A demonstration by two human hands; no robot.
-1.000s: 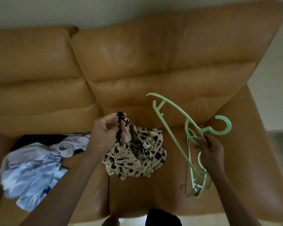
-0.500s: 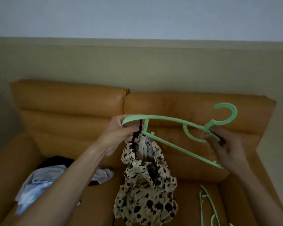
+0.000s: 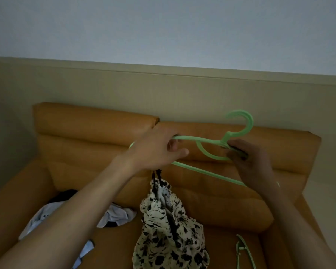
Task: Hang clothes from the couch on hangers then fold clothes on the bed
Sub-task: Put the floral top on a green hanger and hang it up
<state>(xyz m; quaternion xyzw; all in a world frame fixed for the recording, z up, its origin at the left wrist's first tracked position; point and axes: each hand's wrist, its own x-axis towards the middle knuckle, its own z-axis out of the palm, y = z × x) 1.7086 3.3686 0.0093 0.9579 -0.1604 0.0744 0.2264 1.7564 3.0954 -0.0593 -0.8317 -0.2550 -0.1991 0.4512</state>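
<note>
Patterned top (image 3: 171, 230) dangles by its black strap under your left hand (image 3: 157, 150), above the couch (image 3: 85, 133). That grip curls round strap and green hanger (image 3: 208, 172); your right hand (image 3: 254, 164) pinches its neck. Seat the strap well inboard, keeping the hanger level.

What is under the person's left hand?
A cream, black-patterned garment hangs by dark straps below the left hand; the hand covers the strap tops and part of the green hanger.
</note>
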